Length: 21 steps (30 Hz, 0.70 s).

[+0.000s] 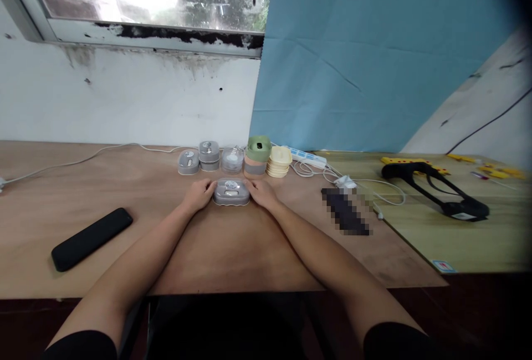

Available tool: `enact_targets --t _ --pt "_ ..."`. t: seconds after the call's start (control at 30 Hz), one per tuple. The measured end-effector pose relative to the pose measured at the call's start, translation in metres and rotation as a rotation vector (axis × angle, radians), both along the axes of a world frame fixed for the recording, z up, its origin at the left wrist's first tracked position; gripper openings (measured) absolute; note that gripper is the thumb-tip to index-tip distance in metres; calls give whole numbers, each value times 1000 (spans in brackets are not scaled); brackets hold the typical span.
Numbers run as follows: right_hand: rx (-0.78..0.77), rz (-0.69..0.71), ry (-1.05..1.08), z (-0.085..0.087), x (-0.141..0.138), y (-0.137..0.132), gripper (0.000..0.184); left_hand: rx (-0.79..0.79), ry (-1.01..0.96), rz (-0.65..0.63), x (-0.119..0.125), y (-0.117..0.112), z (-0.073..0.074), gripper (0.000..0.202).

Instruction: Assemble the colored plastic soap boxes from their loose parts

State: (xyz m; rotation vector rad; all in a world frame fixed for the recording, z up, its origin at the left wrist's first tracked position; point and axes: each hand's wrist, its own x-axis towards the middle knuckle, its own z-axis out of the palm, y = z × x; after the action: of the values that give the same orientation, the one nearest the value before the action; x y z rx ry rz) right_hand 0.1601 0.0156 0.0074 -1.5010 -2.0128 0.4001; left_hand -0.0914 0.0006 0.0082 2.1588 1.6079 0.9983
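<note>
Fingers of L hand (201, 194) grasp L end of gray box (231, 194), 12 o'clock, which looks lidded, nothing vis. left open; R hand (261, 192) fingers grasp R end. Green tub (258, 150), approx. 1 o'clock from box, untouched.

2 short black sleeves (83, 346), 2 bare forearms (311, 245), 2 bare hands (199, 195)

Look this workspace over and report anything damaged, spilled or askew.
The window frame has patchy black areas, and the white wall below is stained, so both look worn. White cable lies in untidy loops beside the power strip. No spill shows around the gray lidded container between the left hand and right hand.
</note>
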Motion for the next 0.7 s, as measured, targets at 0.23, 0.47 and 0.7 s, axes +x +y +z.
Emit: enact_targets --t 0.23,0.47,0.7 --pt "7 4 -20 0 1 2 55 -52 -172 77 -1 2 -1 28" --pt "36 -64 38 -6 1 6 51 -50 -91 -14 0 3 -1 38" --pt "49 -79 73 -6 0 4 42 -7 -52 -59 6 3 -5 36"
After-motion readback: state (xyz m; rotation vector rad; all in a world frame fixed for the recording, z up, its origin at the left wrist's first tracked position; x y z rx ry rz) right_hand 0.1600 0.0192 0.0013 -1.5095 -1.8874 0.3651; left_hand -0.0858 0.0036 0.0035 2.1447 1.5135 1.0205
